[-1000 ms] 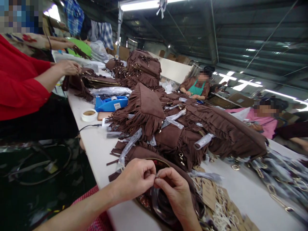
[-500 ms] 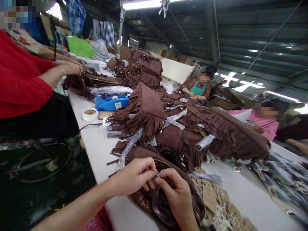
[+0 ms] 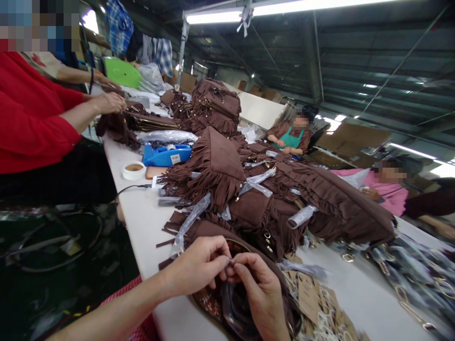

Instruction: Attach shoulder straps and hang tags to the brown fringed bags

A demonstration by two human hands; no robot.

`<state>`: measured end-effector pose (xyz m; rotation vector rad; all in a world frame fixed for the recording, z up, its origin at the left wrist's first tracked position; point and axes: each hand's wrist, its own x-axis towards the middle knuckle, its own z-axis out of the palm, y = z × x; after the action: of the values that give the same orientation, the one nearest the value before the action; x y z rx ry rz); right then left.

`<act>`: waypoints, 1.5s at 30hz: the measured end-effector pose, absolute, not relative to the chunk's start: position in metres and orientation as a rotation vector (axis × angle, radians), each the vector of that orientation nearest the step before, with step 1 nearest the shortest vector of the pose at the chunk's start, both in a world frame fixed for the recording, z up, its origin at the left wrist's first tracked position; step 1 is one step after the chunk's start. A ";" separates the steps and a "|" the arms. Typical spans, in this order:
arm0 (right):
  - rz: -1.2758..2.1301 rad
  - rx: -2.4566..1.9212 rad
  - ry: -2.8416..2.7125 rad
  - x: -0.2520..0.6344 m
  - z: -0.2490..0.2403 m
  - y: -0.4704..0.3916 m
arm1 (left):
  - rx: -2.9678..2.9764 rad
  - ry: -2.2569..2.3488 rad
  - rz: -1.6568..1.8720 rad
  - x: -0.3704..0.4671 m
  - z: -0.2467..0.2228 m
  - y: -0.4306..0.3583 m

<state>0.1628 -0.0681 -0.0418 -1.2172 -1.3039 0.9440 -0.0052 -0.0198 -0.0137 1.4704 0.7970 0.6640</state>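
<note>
A brown fringed suede bag lies open at the near edge of the white table. My left hand and my right hand meet above its opening, fingertips pinched together on something small that is hidden between them. A dark strap or lining curls under my right hand. Behind the bag rises a heap of the same fringed bags, with clear plastic wrapped around their hardware.
A blue tape dispenser and a roll of tape sit further along the table. A person in red works at the left. Two more people sit across. Paper tags and chain straps lie at the right.
My hands stay pinched together over the bag's opening, with only small finger shifts. The view has tilted slightly.
</note>
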 end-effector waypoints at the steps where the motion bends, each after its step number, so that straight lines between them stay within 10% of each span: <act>1: 0.952 -1.208 -1.315 0.163 -0.042 -0.068 | 1.474 0.805 0.659 -0.005 -0.014 -0.020; 32: 0.640 -1.257 -1.539 0.160 -0.051 -0.068 | 1.906 0.953 0.874 0.005 -0.020 -0.026; 45: -0.547 -1.524 -2.347 0.196 -0.085 -0.137 | 2.438 1.049 0.785 -0.034 -0.027 -0.015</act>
<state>0.1958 -0.1365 -0.0847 -1.5239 -2.3474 -0.5471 -0.0339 -0.0154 -0.0273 2.4381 1.0487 0.7852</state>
